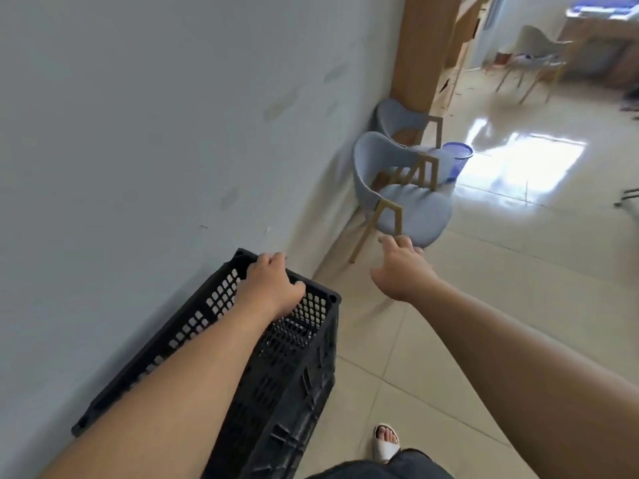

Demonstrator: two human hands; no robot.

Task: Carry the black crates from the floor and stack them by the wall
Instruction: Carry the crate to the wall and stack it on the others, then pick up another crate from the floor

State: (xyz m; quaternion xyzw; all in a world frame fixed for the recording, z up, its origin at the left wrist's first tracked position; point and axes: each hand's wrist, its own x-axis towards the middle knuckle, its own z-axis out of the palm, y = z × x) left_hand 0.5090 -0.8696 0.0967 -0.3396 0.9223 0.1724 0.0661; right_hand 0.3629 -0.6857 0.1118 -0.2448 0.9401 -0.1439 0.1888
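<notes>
At lower left of the frame, the black crate [276, 357] stands against the wall [138, 133], the left hand [269, 288] clamped on its far rim. The right hand [401, 271], at centre, hangs spread and empty. Best to bring that hand to the near rim so the crate sits square before letting go.

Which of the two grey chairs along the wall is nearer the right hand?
The front grey chair, just beyond the right hand; the other chair stands behind it.
</notes>
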